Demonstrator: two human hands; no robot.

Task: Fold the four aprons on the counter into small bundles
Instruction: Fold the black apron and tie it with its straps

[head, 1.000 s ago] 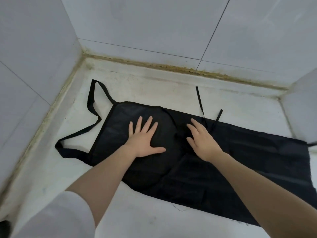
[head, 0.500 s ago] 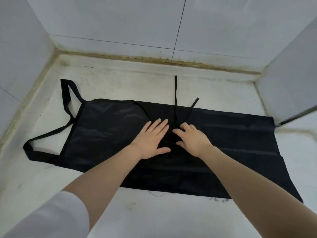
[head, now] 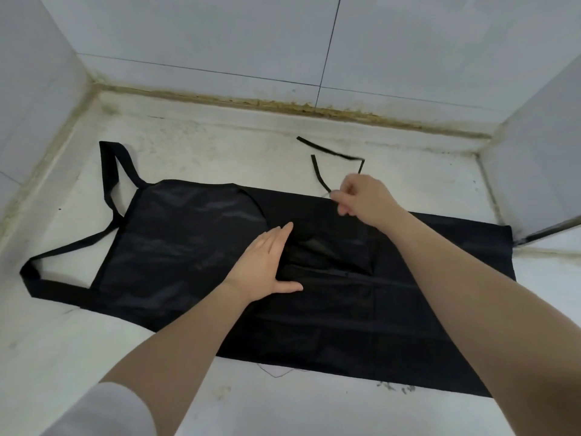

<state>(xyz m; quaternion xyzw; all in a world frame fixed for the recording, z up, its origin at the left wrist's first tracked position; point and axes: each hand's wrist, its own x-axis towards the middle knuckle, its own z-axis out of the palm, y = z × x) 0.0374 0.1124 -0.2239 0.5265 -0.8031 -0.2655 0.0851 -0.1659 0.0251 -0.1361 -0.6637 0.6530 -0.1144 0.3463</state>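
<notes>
The left hand (head: pixel 267 265) presses flat on the apron (head: pixel 188 247). The right hand (head: pixel 361 196) pinches the ties (head: pixel 327 152) near the table's back edge; they could tangle if dropped loosely.

Left hand (head: pixel 267 262) flat on black apron (head: pixel 188 247) — right hand (head: pixel 361 196) pinches its ties (head: pixel 320 174).

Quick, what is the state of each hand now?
Left hand: open, flat on the black fabric apron.
Right hand: pinching the thin black apron tie strings.
</notes>
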